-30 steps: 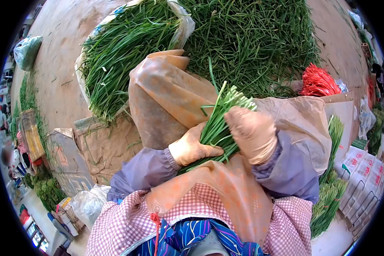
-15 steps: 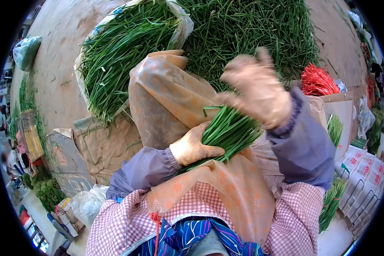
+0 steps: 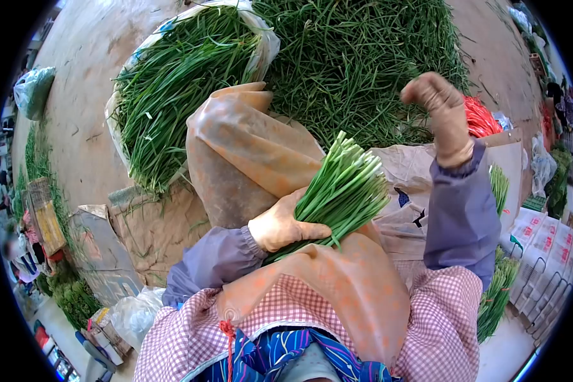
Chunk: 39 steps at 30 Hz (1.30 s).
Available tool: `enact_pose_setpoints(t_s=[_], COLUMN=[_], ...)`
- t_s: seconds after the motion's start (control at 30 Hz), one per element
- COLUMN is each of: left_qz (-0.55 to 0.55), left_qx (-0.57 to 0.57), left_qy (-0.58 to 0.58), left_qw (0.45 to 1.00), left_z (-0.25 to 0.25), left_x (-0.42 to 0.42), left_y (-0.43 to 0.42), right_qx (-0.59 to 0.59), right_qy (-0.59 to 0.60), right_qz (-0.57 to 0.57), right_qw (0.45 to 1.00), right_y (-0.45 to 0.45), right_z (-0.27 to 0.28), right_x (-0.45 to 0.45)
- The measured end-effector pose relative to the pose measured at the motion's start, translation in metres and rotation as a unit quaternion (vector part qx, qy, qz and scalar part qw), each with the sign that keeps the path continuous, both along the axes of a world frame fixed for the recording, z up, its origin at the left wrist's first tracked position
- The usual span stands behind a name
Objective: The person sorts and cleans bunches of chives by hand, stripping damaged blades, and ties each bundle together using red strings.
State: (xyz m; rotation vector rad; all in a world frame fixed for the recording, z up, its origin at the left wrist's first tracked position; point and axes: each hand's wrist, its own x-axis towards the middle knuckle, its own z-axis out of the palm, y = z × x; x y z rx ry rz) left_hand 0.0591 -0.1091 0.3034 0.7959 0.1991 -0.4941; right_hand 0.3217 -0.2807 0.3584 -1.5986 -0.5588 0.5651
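My left hand [image 3: 285,224], in a pale glove, is closed round a bunch of green chives [image 3: 344,191] above my lap. The bunch slants up to the right, its pale cut ends at the top and its lower part hidden behind hand and apron. My gloved right hand [image 3: 436,105] is raised apart from the bunch, with its fingers curled together. What they hold, if anything, is hidden. Close behind it lies a bundle of red ties [image 3: 481,118], partly covered by the wrist.
A white-lined sack [image 3: 270,48] of long chives [image 3: 178,102] stands at upper left. Loose chives [image 3: 363,57] form a wide heap at the back. An orange-patterned plastic apron [image 3: 248,146] covers my knees. Tied bunches [image 3: 498,293] stand at right, near white printed packages [image 3: 547,248].
My right hand has moved up and right, away from the bunch, and its spread fingers have curled. The cut ends of the bunch are now uncovered. My left hand keeps its grip.
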Motion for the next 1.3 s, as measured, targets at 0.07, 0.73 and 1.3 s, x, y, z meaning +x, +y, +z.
enact_pose_setpoints(t_s=[0.07, 0.73, 1.3], left_qz=[0.000, -0.010, 0.015], left_qx=[-0.003, -0.017, 0.003], left_qy=[0.009, 0.061, 0.055], left_qw=[1.000, 0.998, 0.998], left_z=[0.002, 0.019, 0.024], left_x=[0.001, 0.002, -0.006], left_y=[-0.002, 0.003, 0.002], right_qx=[-0.039, -0.013, 0.276], right_qy=[0.011, -0.184, 0.326], right_qz=[0.035, -0.018, -0.099], right_qw=[0.999, 0.983, 0.899], right_y=[0.005, 0.016, -0.017], right_z=[0.006, 0.006, -0.048], right_x=[-0.037, -0.093, -0.126])
